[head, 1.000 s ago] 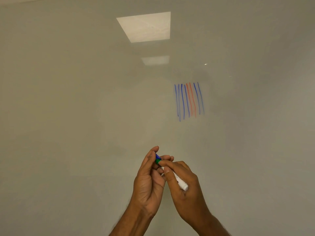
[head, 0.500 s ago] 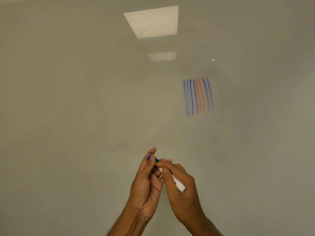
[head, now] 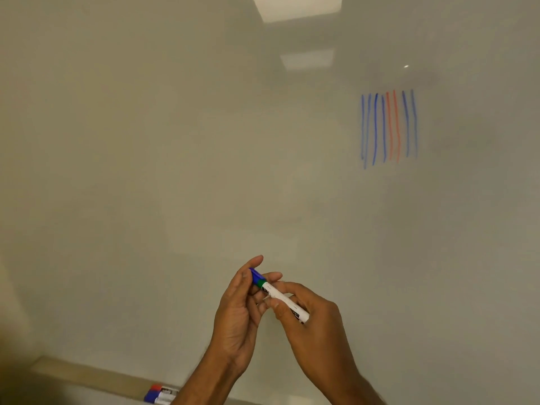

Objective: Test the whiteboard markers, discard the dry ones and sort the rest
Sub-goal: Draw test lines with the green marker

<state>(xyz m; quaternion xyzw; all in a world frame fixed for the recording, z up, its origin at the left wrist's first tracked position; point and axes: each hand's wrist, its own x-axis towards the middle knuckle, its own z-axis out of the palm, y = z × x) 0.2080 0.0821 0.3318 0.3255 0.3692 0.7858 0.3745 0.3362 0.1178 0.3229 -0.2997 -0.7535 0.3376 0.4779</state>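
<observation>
Low centre, the left hand pinches the cap and the right hand grips the marker; keep cap and barrel in line, sliding straight, never sideways

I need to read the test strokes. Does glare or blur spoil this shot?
Head view: a ceiling-light reflection glares at the top of the whiteboard, clear of the test strokes, which look slightly soft; the held marker is fairly sharp; the bottom-left corner is dark.
</observation>
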